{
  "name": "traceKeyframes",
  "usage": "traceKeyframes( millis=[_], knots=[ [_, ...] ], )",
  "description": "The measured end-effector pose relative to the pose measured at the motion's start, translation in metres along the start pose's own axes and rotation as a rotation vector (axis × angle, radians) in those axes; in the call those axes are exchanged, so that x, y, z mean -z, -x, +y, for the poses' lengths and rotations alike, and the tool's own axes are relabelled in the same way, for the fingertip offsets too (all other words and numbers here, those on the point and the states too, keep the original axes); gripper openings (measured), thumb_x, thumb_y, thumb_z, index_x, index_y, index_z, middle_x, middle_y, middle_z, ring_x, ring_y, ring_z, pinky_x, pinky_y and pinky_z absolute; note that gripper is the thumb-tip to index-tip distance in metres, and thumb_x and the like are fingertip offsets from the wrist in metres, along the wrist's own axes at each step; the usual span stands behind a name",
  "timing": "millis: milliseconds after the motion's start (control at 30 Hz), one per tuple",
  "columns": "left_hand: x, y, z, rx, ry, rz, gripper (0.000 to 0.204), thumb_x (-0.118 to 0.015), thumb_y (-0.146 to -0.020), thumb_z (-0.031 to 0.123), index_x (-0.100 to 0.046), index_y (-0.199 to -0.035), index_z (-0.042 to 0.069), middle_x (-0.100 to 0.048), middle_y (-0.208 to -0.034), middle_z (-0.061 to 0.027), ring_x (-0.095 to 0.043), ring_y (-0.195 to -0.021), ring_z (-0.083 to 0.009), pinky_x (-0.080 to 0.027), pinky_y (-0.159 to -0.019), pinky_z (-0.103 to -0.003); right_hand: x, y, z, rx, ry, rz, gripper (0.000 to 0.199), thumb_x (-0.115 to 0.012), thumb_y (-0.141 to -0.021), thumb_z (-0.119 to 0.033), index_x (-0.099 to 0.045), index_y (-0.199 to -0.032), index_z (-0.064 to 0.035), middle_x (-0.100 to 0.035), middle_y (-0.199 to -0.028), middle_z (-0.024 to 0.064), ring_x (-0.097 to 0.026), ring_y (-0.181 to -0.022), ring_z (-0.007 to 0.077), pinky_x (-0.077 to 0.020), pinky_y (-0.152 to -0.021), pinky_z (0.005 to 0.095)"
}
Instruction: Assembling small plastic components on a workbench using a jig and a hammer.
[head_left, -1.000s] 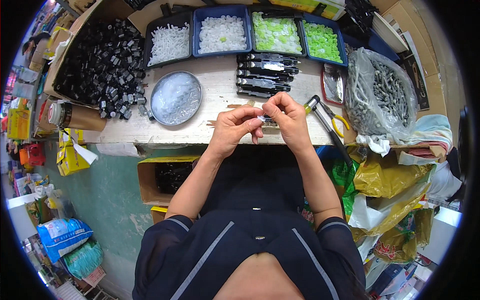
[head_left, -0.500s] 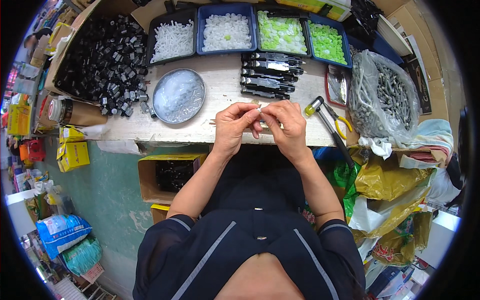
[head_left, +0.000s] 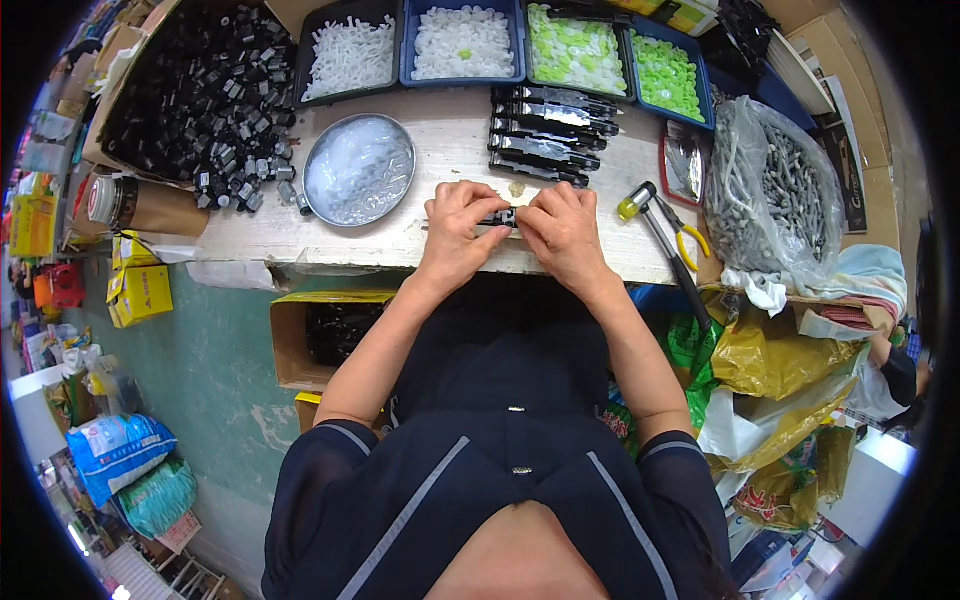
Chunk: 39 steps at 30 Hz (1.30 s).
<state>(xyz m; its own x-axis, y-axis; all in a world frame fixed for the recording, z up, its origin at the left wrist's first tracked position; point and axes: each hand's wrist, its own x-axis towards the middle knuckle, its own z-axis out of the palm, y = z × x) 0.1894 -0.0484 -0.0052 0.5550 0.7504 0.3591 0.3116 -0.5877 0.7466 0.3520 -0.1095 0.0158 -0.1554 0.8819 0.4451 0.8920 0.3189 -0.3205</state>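
Observation:
At the bench's front edge, my left hand (head_left: 460,232) is closed, its thumb and fingers gripping a small dark part (head_left: 499,217) with light spots. From the other side, my right hand (head_left: 564,235) pinches the same part. Fingers cover most of it, so its full shape is hidden. Just beyond my hands lies a stack of long black plastic pieces (head_left: 548,150) with shiny faces. To the right rest a hammer (head_left: 660,235) with a yellowish head and yellow-handled pliers (head_left: 688,245).
Trays of white pegs (head_left: 352,60), white caps (head_left: 462,45), mixed green-white caps (head_left: 575,55) and green caps (head_left: 665,78) line the back. A round metal dish (head_left: 408,185) and a heap of black parts (head_left: 235,130) are left. A clear bag of grey parts (head_left: 790,190) stands right.
Both hands have gone from pinching a tiny whitish piece fingertip to fingertip to gripping the dark part between them. The view has shifted slightly. An arm now shows at the far right.

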Motion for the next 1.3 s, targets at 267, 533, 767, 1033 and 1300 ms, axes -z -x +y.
traceKeyframes(
  millis=[267, 533, 767, 1033, 1300],
  knots=[
    [-0.006, -0.012, 0.007, 0.017, -0.104, -0.045, 0.024, -0.069, -0.064, 0.012, -0.065, -0.087, 0.01, -0.051, -0.093, -0.0021, -0.043, -0.091, -0.0225, -0.029, -0.078, -0.037, 0.01, 0.001, 0.014, -0.168, -0.233, -0.041, 0.013, -0.064, -0.072, -0.011, -0.064, -0.086, -0.0111, -0.052, -0.077, 0.0006, -0.048, -0.081, 0.0181, -0.0295, -0.07, 0.0329],
    [0.01, -0.052, 0.034, 0.057, -0.5, -0.544, 0.02, -0.064, -0.066, 0.016, -0.063, -0.084, 0.008, -0.053, -0.09, -0.0078, -0.047, -0.09, -0.0265, -0.03, -0.076, -0.039, 0.063, 0.021, 0.071, -0.404, -0.296, 0.193, 0.01, -0.061, -0.074, -0.002, -0.063, -0.084, -0.0014, -0.056, -0.076, 0.0078, -0.055, -0.07, 0.0207, -0.0416, -0.061, 0.0301],
    [-0.052, -0.189, 0.075, -0.293, -0.408, -0.482, 0.024, -0.065, -0.068, 0.02, -0.064, -0.085, 0.003, -0.061, -0.082, -0.0148, -0.055, -0.087, -0.034, -0.042, -0.072, -0.046, 0.099, 0.053, 0.163, -0.76, 0.018, 0.201, 0.012, -0.06, -0.075, -0.007, -0.064, -0.084, -0.0007, -0.059, -0.083, 0.0163, -0.058, -0.077, 0.0318, -0.0451, -0.069, 0.0368],
    [-0.172, -0.273, 0.07, -0.381, -0.63, -0.512, 0.015, -0.056, -0.067, 0.001, -0.066, -0.079, 0.002, -0.064, -0.085, -0.017, -0.062, -0.082, -0.0342, -0.049, -0.068, -0.043, 0.091, 0.024, 0.165, -0.79, 0.306, -0.211, 0.021, -0.06, -0.07, -0.007, -0.057, -0.089, 0.0016, -0.056, -0.09, 0.0245, -0.059, -0.079, 0.0403, -0.0478, -0.069, 0.0456],
    [-0.174, -0.31, 0.047, -0.392, -0.318, -0.4, 0.023, -0.061, -0.066, 0.002, -0.066, -0.088, -0.001, -0.064, -0.073, -0.0194, -0.065, -0.07, -0.0285, -0.051, -0.058, -0.038, 0.084, 0.028, 0.176, -0.717, 0.341, -0.209, 0.016, -0.051, -0.071, 0.0, -0.058, -0.085, 0.0032, -0.058, -0.085, 0.0249, -0.06, -0.076, 0.0402, -0.0483, -0.069, 0.0457]
  ],
)
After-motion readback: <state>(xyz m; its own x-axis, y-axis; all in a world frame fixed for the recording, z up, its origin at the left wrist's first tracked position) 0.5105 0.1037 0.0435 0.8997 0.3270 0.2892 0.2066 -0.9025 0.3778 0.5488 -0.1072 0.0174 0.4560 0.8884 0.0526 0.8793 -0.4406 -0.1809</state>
